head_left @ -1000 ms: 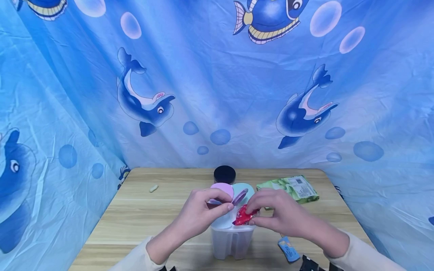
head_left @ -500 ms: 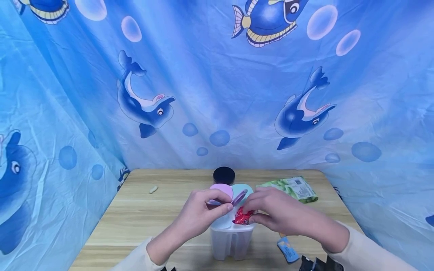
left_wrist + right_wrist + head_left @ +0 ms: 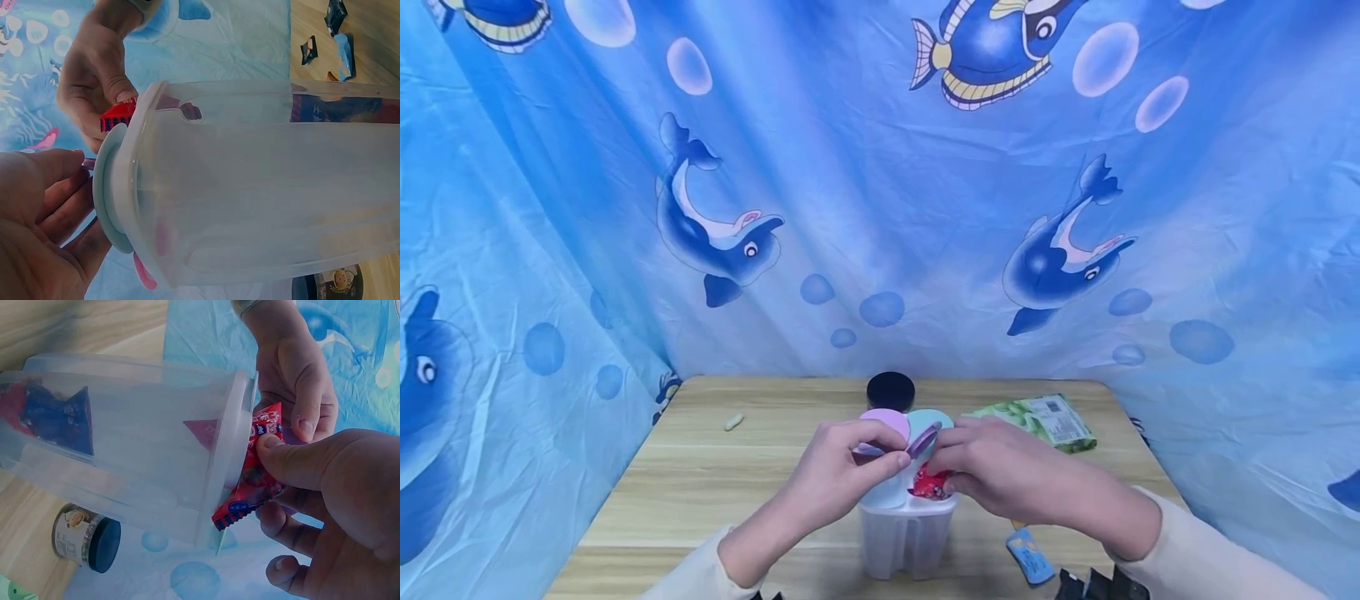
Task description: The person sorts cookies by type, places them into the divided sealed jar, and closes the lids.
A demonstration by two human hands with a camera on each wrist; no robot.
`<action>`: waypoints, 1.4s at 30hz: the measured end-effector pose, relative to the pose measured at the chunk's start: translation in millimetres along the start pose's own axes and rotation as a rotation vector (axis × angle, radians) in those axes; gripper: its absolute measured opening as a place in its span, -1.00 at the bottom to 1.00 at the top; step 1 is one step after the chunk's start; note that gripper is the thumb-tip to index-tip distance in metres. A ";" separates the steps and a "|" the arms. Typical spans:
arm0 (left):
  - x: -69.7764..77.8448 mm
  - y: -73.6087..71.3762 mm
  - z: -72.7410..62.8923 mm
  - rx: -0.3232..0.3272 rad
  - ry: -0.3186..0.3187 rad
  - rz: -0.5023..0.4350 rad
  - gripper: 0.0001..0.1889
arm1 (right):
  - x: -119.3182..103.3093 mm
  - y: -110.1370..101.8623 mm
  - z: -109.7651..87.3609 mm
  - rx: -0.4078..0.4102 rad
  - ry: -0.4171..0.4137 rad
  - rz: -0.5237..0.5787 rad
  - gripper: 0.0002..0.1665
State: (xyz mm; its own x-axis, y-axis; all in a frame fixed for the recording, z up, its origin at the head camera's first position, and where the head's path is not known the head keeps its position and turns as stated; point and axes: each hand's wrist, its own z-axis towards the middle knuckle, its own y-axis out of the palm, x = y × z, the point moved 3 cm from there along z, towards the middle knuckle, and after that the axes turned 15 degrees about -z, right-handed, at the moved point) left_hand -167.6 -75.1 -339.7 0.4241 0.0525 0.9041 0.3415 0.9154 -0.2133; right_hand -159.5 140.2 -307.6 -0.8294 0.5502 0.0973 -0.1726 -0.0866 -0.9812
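A tall translucent plastic container (image 3: 889, 542) stands on the table, its top fitted with pink (image 3: 887, 420), mint (image 3: 929, 419) and pale blue lids (image 3: 883, 495). My left hand (image 3: 831, 467) pinches a purple lid (image 3: 923, 439), which is tipped up at the top of the container. Between thumb and fingers, my right hand (image 3: 1000, 462) grips a small red snack packet (image 3: 253, 478) with a serrated end, right at the container's opening. Through the wall, the right wrist view shows a red and blue packet (image 3: 59, 422) at the bottom.
Behind the container stands a black-lidded jar (image 3: 891, 390). A green bag (image 3: 1052, 423) lies at the back right, a small blue packet (image 3: 1030, 557) at the front right. A small pale object (image 3: 733, 422) lies at the left. A printed blue curtain (image 3: 850, 167) hangs behind the table.
My right hand has shifted slightly left with the red packet, and less of the packet shows above the opening. My left hand still pinches the raised purple lid.
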 end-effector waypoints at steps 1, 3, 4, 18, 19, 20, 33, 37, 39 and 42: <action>-0.4 -0.3 -0.3 0.000 -0.001 0.000 -0.93 | 0.3 0.6 0.4 -0.004 -0.002 0.001 -0.77; -1.1 -1.0 -0.9 0.000 -0.004 -0.002 -0.93 | 1.4 1.4 1.1 -0.011 -0.004 0.005 -0.78; -1.3 -1.3 -1.2 0.001 -0.008 -0.003 -0.94 | 1.9 1.8 1.1 -0.014 -0.005 0.003 -0.79; 1.4 -5.2 2.6 0.008 0.009 -0.005 -0.93 | -8.6 -4.3 10.5 -0.034 0.005 -0.139 -0.77; 1.6 -5.7 2.7 0.008 0.008 -0.003 -0.93 | -9.3 -3.5 10.6 -0.043 0.018 -0.141 -0.77; 1.8 -6.0 2.8 0.007 0.009 -0.001 -0.93 | -9.7 -2.5 10.7 -0.047 0.026 -0.139 -0.78; 0.8 -4.1 3.4 -0.001 0.022 -0.014 -0.91 | -2.6 2.1 7.8 0.263 -0.101 -0.010 -0.86; 0.2 -3.3 3.9 0.003 0.016 -0.013 -0.91 | 2.4 4.9 7.6 0.220 -0.111 0.042 -0.93; -0.1 -2.5 4.2 -0.002 0.014 -0.019 -0.91 | 1.7 6.7 9.3 0.183 -0.112 0.013 -0.93; -0.4 -1.6 4.5 -0.013 0.014 -0.035 -0.91 | -3.9 9.0 12.9 0.129 -0.126 -0.100 -0.92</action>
State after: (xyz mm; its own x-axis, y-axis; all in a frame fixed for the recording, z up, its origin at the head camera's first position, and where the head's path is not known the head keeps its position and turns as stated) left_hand -172.0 -74.8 -338.1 0.4237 0.0148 0.9057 0.3674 0.9111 -0.1867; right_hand -164.7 126.6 -314.6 -0.8632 0.4537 0.2214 -0.3173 -0.1465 -0.9369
